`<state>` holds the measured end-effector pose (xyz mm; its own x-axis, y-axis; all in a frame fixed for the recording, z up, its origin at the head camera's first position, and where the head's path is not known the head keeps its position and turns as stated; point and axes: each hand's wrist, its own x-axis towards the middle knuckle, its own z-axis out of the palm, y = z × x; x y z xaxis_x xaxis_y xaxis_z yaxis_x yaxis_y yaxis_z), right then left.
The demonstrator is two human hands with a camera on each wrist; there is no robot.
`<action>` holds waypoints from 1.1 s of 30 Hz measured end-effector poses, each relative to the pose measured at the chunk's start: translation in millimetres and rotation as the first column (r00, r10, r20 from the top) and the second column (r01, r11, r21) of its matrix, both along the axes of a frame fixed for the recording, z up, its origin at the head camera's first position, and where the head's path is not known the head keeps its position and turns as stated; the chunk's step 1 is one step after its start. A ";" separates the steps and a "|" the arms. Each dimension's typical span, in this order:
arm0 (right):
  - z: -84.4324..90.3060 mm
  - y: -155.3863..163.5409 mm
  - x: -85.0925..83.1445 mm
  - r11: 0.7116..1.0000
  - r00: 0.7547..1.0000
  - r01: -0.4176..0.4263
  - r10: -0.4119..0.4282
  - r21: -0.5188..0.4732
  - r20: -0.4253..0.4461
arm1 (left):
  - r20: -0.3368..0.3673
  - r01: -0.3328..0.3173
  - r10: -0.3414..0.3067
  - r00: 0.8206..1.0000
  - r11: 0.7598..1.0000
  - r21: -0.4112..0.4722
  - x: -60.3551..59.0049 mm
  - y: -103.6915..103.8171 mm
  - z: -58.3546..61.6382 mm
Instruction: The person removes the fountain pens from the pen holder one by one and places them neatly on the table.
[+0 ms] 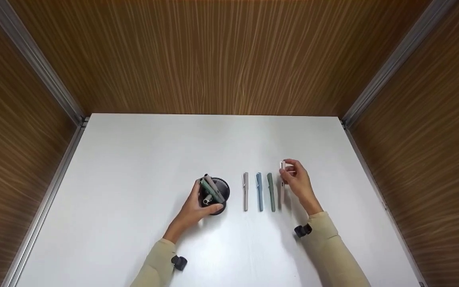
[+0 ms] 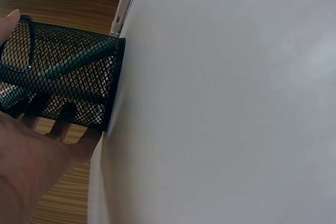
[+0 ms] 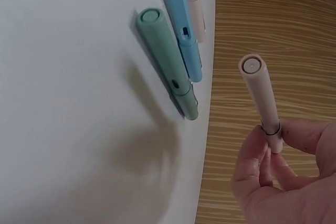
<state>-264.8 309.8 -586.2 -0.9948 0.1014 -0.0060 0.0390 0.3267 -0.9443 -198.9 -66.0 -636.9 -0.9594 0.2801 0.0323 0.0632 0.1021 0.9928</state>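
Right hand [image 1: 299,184] pinches pale pink pen [image 3: 261,97] lifted off table [image 1: 134,159], three pens [image 1: 259,191] lying just left of grip; left hand [image 1: 195,207] curls round mesh holder [image 1: 214,195], several pens already inside.

Count, head view:

- Pens lying flat on the surface [image 1: 134,159]: 3, side by side. One beige pen [image 1: 245,191], one blue pen [image 1: 259,191], one green pen [image 1: 271,192].
- Pens held up off the surface: 1, a pale pink pen [image 1: 282,175] in the right hand [image 1: 299,183].
- Black mesh pen cups [image 1: 216,195]: 1, with the left hand [image 1: 197,207] round it.
- Pens in the cup: at least 3 visible, one green, one grey, one seen end-on. The mesh and the hand hide the rest, so an exact count is not possible.
- Hands: 2.
- Wrist cameras: 2, one per sleeve.

Total pens confirmed: 7.
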 end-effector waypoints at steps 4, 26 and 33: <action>-3.9 5.7 -1.6 0.998 0.995 -0.016 0.010 0.056 0.101 | 0.000 0.002 -0.002 1.000 1.000 0.009 -0.3 -0.5 -0.5; -23.0 8.2 -9.8 0.955 0.980 -0.100 0.045 0.280 0.196 | -0.014 0.010 -0.010 1.000 1.000 0.002 -2.1 -0.6 -3.6; -23.9 7.6 -11.6 0.937 0.980 -0.103 0.038 0.335 0.194 | -0.036 0.022 -0.021 0.999 1.000 0.019 -3.6 -1.2 -2.7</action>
<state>-276.5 317.4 -610.1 -0.9846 0.0591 -0.1644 0.1640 0.6366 -0.7536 -202.5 -67.2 -639.6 -0.9513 0.2999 0.0719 0.1006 0.0813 0.9916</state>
